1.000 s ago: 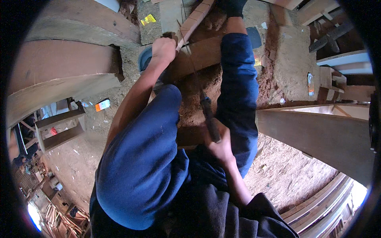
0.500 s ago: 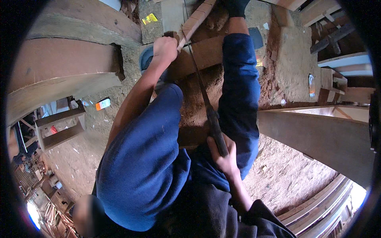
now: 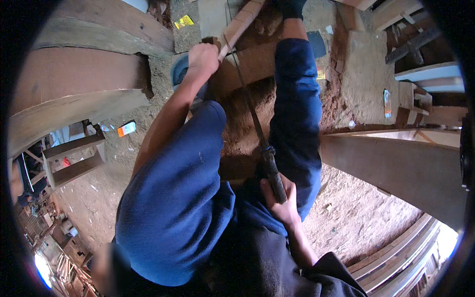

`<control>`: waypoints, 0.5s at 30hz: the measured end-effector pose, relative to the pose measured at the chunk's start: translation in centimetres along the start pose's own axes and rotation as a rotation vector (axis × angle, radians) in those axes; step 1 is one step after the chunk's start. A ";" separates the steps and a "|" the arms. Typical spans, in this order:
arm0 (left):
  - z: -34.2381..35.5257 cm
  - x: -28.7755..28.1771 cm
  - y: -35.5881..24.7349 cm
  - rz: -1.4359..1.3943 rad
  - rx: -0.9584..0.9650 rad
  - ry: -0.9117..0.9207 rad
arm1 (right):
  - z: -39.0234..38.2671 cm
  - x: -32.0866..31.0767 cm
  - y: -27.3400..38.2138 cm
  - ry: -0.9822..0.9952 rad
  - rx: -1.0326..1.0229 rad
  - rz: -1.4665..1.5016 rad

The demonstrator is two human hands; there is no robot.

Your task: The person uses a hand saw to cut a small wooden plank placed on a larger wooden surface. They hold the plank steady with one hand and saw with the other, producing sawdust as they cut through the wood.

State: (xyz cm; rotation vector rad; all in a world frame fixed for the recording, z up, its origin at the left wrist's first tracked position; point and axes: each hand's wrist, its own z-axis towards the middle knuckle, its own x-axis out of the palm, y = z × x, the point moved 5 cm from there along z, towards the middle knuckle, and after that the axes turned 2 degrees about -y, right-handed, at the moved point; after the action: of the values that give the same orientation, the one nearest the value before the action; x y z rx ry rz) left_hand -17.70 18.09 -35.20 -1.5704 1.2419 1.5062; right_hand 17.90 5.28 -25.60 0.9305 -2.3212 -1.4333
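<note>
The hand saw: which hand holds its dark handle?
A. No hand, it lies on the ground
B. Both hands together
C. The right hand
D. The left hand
C. The right hand wraps the dark handle of the hand saw, while the left hand sits apart, gripping the wooden strip near the blade's far end.

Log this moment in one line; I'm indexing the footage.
left hand: gripping wood strip | right hand: gripping saw handle | blade: against strip | ground: sawdust
</note>
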 end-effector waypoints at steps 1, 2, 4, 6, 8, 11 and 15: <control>-0.2 -0.3 0.2 -0.011 0.000 -0.010 | -0.1 -0.1 -0.1 0.006 0.026 0.003; 0.0 -0.3 0.2 -0.030 -0.039 0.047 | 0.6 0.0 0.4 -0.010 -0.018 -0.024; 0.3 0.3 -0.4 -0.036 0.005 0.024 | 3.6 0.6 -0.1 -0.014 -0.019 -0.012; 0.2 0.0 0.0 -0.024 0.032 0.009 | 5.2 1.3 0.5 0.058 0.001 0.007; 0.4 1.0 0.3 0.020 0.035 -0.049 | 4.6 1.4 1.2 0.029 -0.032 0.072; 0.4 0.4 0.1 -0.033 0.055 -0.074 | 2.0 0.4 2.0 -0.029 -0.060 0.047; -0.2 0.1 -0.1 -0.091 0.037 -0.058 | 1.5 0.9 -0.4 -0.037 -0.073 -0.010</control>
State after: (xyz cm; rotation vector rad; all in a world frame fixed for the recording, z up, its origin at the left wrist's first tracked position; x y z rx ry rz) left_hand -17.58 17.92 -35.27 -1.5277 1.1446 1.4533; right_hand 16.53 5.67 -26.77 0.9046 -2.2758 -1.5411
